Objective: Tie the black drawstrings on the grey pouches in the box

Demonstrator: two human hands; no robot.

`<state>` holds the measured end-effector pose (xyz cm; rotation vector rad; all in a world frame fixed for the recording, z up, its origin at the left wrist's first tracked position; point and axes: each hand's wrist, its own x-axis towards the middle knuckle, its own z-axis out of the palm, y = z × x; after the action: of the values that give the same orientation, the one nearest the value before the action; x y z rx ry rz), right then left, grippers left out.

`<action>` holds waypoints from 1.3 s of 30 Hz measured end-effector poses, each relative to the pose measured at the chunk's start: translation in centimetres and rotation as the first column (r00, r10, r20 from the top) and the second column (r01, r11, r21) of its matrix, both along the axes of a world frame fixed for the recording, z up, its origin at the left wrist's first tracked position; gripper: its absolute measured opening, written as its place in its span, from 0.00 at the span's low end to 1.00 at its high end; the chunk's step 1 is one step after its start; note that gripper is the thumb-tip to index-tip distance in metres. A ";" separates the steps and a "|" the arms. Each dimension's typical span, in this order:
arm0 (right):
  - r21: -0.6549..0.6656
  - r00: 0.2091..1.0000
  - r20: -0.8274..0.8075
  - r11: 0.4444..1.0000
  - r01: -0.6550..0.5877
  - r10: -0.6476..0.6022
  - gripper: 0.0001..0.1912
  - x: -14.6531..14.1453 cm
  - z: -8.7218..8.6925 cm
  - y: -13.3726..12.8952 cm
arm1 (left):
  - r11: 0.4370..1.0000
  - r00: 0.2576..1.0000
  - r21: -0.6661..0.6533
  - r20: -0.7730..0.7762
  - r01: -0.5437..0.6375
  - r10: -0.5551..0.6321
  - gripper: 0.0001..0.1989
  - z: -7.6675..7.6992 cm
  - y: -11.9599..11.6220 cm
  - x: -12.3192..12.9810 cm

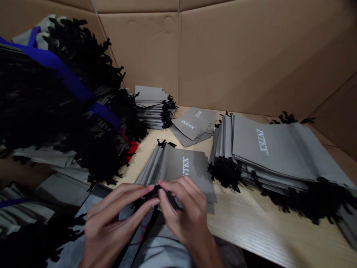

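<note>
At the lower centre of the frame, the left hand and right hand meet fingertip to fingertip over a small piece of black cord. The left grip is nearly closed, thumb and forefinger parted only by the cord's thickness; the right grip is tighter, its thumb and finger tips pinched at the cord's right end. The cord lies directly between the two grips, touching both, so neither hand is clearly nearer; its visible length seems to slant from lower left to upper right, though fingers hide much of it. Just beyond the fingertips, towards the centre of the frame, a fanned stack of grey pouches rests on the worktop, its pale lettering running up the frame. Whether the cord belongs to one of these pouches I cannot tell.
</note>
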<state>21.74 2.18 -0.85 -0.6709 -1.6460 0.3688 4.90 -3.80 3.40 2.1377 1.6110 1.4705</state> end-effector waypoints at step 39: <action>0.014 0.996 -0.019 0.996 -0.086 0.086 0.15 1.2 0.2 0.3 | 0.987 0.988 0.053 -0.038 0.151 -0.149 0.13 -0.6 1.0 -1.6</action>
<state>22.91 2.47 -0.66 -0.5859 -1.6604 0.4251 3.30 -2.82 2.77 2.2701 1.3991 1.4577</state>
